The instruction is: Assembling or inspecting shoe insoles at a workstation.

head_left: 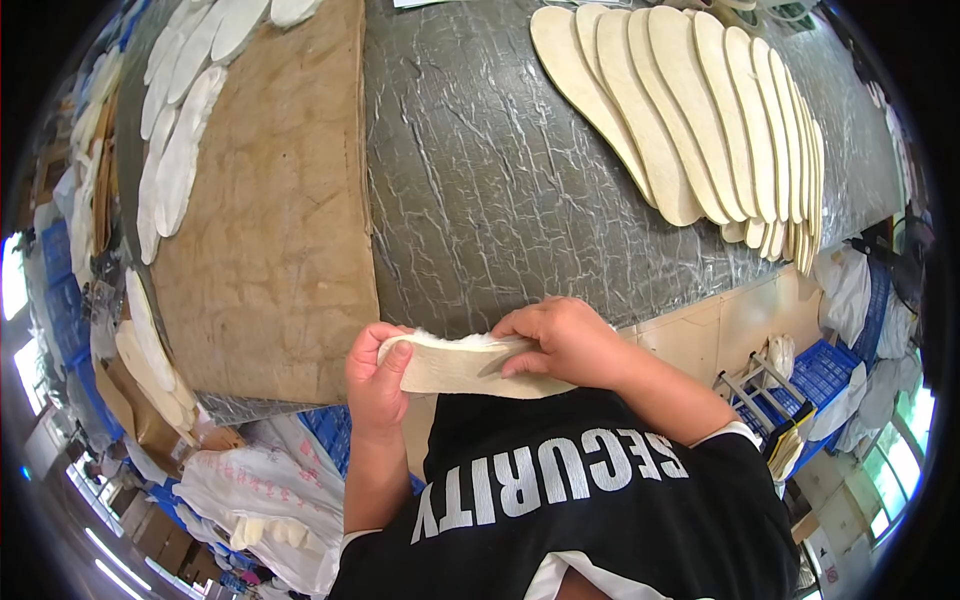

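A cream insole [455,368] with white fleece along its far edge is held crosswise in front of my chest, just off the table's near edge. My left hand [378,375] grips one end, its thumb on the smooth cream face and the fingers behind. Toward the other end my right hand [568,343] pinches it, thumb on the face and fingers over the fleecy edge. Part of the insole's right end is hidden by the right hand. At the far right a fanned row of cream insoles [690,115] overlaps on the table.
A brown cardboard sheet [270,200] covers the table's left side, beside dark, wrinkled plastic sheeting [470,190]. White fleecy insoles [190,150] lie along the far left. Below left hangs a white sack [265,475]; blue crates [825,375] stand at the right.
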